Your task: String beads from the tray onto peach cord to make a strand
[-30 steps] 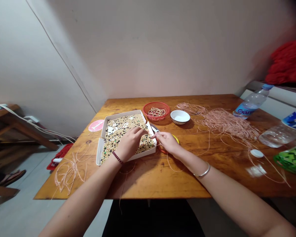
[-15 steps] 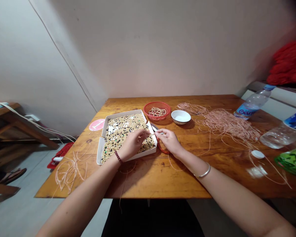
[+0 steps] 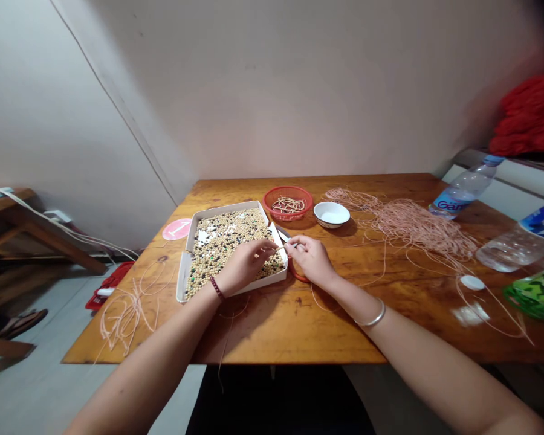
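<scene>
My left hand (image 3: pixel 249 263) is over the near right corner of a white cardboard box (image 3: pixel 184 278) filled with small beads (image 3: pixel 211 257), mostly cream, with some black and green. Its fingers are pinched on a short strung row of beads (image 3: pixel 278 248) that reaches toward my right hand. Just past the box's right side, my right hand (image 3: pixel 312 260) pinches the thin pink cord at the other end of that row. The cord (image 3: pixel 316 299) trails below this hand onto the table. Partly hidden under the right hand lie what look like scissors (image 3: pixel 298 275) with red-orange handles.
Behind the box stand a red basket (image 3: pixel 268 206) of beaded strands and a white bowl (image 3: pixel 332 212). A heap of pink cord (image 3: pixel 419 226) spreads rightward toward plastic bottles (image 3: pixel 462 187) and a white cap (image 3: pixel 472 282). Loose cords (image 3: pixel 133 308) and a pink number disc (image 3: pixel 176 229) lie left.
Both hands stay in nearly the same place. A little more of the beaded row shows between the fingertips. The whole view has shifted very slightly.
</scene>
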A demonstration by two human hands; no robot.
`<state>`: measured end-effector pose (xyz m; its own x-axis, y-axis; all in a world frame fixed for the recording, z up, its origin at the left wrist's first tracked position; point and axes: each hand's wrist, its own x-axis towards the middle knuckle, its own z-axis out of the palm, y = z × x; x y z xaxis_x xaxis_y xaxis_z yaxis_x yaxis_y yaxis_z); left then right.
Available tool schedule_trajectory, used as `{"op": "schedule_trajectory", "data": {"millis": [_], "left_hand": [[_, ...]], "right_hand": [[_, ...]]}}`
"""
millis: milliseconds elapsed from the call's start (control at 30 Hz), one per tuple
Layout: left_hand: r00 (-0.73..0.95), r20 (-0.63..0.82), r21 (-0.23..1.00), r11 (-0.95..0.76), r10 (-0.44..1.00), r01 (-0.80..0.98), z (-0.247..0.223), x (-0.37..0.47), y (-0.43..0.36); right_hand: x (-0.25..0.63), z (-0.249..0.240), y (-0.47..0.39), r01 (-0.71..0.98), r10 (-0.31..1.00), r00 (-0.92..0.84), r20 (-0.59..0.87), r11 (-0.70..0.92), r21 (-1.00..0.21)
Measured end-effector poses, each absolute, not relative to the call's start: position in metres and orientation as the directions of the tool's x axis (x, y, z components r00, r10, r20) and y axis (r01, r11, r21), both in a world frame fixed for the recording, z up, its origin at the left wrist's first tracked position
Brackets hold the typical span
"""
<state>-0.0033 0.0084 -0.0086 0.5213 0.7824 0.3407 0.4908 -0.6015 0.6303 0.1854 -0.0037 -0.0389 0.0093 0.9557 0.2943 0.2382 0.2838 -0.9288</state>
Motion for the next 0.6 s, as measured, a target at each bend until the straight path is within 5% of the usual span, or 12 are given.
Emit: {"op": "schedule_trajectory", "data": {"millis": [600], "left_hand": [[0.435,0.274,0.488,-0.514,0.858,0.705,-0.0011,-0.0117,0.0126]], "right_hand": [[0.1844,-0.0375,0.0003,0.022,0.968,0.126,0.216,0.215,-0.976]]}}
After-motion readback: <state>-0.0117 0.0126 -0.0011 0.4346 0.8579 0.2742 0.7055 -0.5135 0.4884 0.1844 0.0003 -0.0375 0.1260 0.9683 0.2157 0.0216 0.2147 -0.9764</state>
